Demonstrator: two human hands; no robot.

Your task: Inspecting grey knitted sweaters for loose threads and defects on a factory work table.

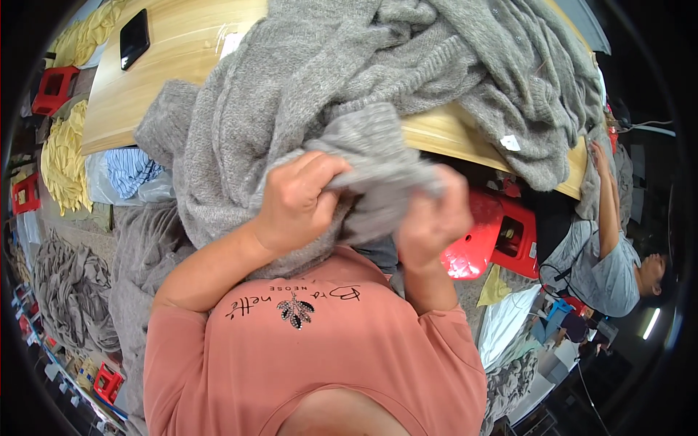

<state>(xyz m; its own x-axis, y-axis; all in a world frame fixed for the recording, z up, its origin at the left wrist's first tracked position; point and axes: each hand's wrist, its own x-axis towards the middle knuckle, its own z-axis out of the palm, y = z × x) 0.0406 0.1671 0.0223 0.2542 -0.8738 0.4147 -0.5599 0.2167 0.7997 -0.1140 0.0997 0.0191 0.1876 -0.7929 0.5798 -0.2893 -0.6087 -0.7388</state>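
Note:
Grey knitted garments lie heaped over the wooden table [171, 47] and hang off its near edge. Between my hands a part of a grey knit garment [374, 142], perhaps a cuff or hem, is stretched out, smeared by motion. My left hand [302, 196] pinches one side of it, fingers closed. Blurred, my right hand [436, 218] grips the other side with its fingers curled round the edge. More of the grey knit heap [291, 80] rises just beyond both hands. A small white tag [510, 142] sits on the knit at the right.
A black phone [134, 40] rests at the table's far left. Red plastic stools [515, 236] stand to the right and left. Yellow cloth [65, 160] and a grey pile [69, 291] lie at the left. Another person [603, 247] works at the right, one hand on grey knit.

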